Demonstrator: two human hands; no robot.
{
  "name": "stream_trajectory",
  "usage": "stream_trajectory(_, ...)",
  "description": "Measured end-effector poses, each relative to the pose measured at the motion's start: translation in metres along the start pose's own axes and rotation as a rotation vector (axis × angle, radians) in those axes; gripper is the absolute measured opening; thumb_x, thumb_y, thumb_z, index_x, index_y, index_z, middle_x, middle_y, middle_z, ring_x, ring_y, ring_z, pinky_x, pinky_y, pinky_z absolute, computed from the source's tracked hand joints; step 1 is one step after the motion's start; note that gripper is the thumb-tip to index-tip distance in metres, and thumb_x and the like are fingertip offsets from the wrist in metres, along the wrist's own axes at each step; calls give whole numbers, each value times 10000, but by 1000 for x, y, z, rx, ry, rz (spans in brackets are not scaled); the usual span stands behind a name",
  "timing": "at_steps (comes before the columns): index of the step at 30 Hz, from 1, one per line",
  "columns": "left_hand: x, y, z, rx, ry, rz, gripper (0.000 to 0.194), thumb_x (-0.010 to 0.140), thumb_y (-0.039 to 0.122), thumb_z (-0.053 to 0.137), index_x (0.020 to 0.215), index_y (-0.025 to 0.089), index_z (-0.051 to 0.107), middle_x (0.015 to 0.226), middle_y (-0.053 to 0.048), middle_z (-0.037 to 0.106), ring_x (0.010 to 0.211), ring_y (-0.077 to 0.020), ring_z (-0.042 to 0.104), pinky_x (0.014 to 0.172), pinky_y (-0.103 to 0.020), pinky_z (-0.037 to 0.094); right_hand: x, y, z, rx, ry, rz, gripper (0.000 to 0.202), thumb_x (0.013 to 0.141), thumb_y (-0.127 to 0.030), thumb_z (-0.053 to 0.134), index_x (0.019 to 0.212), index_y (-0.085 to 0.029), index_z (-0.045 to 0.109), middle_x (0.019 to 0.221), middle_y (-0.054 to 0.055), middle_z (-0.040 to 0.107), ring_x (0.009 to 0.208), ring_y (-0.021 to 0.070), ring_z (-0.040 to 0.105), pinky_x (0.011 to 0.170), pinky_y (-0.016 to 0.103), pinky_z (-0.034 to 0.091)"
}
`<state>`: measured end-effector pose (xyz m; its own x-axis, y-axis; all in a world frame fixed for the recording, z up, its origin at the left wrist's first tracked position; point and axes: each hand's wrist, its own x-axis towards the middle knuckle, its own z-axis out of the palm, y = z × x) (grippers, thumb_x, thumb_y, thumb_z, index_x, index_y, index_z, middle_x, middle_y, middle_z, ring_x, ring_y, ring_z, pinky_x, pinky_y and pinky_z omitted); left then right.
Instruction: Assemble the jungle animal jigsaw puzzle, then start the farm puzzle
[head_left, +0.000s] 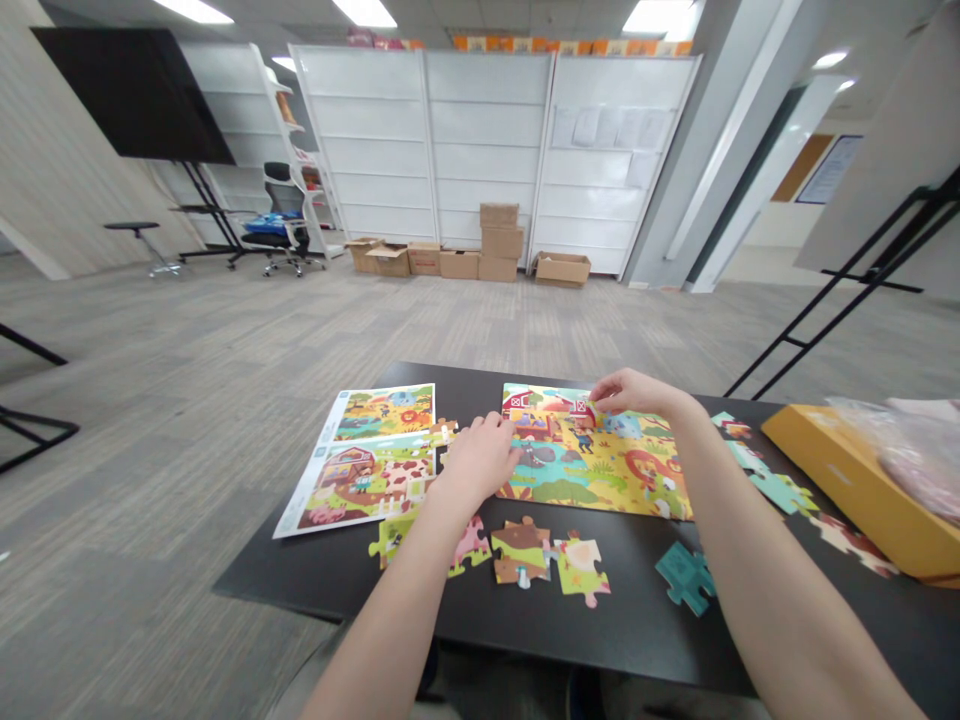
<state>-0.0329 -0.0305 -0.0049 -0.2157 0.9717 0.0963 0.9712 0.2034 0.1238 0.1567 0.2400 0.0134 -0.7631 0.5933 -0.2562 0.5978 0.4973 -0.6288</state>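
A colourful puzzle picture [592, 470] with animals and red barns lies on the black table. My left hand [484, 455] rests at its left edge, palm down with the fingers apart. At the picture's top edge, my right hand [619, 390] has its fingertips bent down together by a red barn; whatever they hold is too small to make out. Left of the picture is a printed reference sheet [360, 470] with two scenes. Near the front lie a brown and green piece [519, 550], a green and yellow piece [581, 567] and a teal piece [684, 577].
A yellow box [862, 490] with clear plastic stands at the right. Loose pieces [776, 487] lie beside it. The black table [547, 630] has its near edge close to my body. Cardboard boxes [459, 264] stand by the far shelves.
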Motion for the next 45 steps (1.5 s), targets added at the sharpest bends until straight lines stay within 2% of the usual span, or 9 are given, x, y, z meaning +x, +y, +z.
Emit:
stream_trajectory(4,0,1,-1,3,-12,-8,278,964,340,494,1143,181,636,1182,-109,638,1077,-286,624,863,-402,549,3,2,5,11,-5,41,293,646,-323,803,895,-172,774,869,73,770,820,229,710,670,279,598)
stream_trajectory(13,0,1,-3,-9,-14,-3,280,966,350,503,1143,179,637,1187,-117,636,1083,-293,621,864,-410,545,4,-10,14,-109,-10,24,391,670,-399,791,981,-165,761,954,101,772,833,249,715,705,321,587)
stream_trajectory(17,-1,2,-4,-11,-18,-1,279,964,358,504,1135,181,637,1182,-117,634,1079,-294,619,857,-409,543,1,-6,9,-186,-18,19,447,622,-412,830,1003,-185,771,1025,102,773,913,269,715,756,322,575)
stream_trajectory(22,-1,2,-3,-7,-17,-4,280,967,358,500,1140,182,632,1185,-118,632,1079,-291,614,862,-407,539,1,-8,8,-313,-64,-5,503,588,-450,846,1014,-196,762,1015,87,764,915,265,710,768,315,547)
stream_trajectory(27,-1,1,-3,-7,-16,0,282,967,354,499,1148,181,627,1194,-121,629,1081,-291,616,874,-414,535,4,-9,12,-424,-55,28,613,512,-454,879,1060,-213,747,1081,88,742,900,261,705,737,305,534)
stream_trajectory(34,-1,2,-3,-6,-13,0,276,965,345,495,1136,180,634,1188,-118,636,1073,-290,620,858,-406,541,5,-6,12,-452,-61,27,556,531,-497,853,992,-207,742,1000,67,750,874,261,689,701,300,510)
stream_trajectory(38,-1,2,-3,-6,-11,2,286,964,354,500,1145,177,633,1186,-120,639,1079,-293,620,853,-402,542,6,-6,13,-421,-4,14,581,543,-470,844,1034,-183,728,1052,88,740,924,269,687,730,305,519)
stream_trajectory(45,-2,3,-4,-9,-24,-3,282,969,349,491,1146,182,633,1190,-119,636,1081,-294,619,865,-409,539,6,-6,13,-385,26,1,577,578,-420,837,1088,-173,727,1105,110,731,944,267,687,780,314,528)
